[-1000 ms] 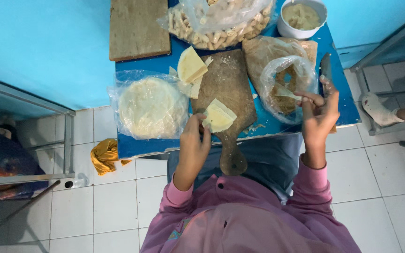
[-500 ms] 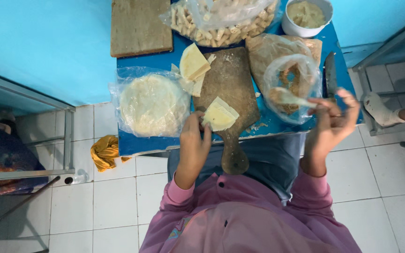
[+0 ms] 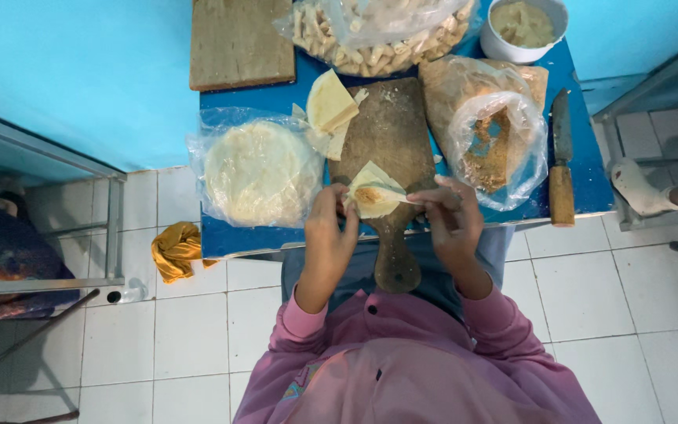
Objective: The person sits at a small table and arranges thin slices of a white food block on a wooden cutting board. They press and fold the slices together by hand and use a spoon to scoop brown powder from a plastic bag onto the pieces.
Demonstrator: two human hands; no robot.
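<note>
My left hand [image 3: 329, 229] holds a pale triangular pastry wrapper [image 3: 372, 194] over the near end of a wooden paddle board [image 3: 392, 149]. My right hand [image 3: 450, 218] grips a small spoon [image 3: 399, 193] whose tip rests on the wrapper, where a dab of brown filling lies. Both hands are close together above the board's handle. Right of the board sits an open clear bag of brown filling [image 3: 493, 146]. A few cut wrapper pieces [image 3: 330, 108] lie at the board's far left corner.
A blue table [image 3: 276, 239] carries a bagged stack of round wrappers [image 3: 256, 172], a second wooden board [image 3: 238, 43], a bag of rolled pastries [image 3: 370, 35], a white bowl [image 3: 524, 27] and a wooden-handled knife [image 3: 562, 161]. A yellow cloth [image 3: 174, 248] lies on the tiled floor.
My right hand moved left from the filling bag to the wrapper, bringing the spoon with it. Filling now lies on the wrapper. My left hand stayed holding the wrapper.
</note>
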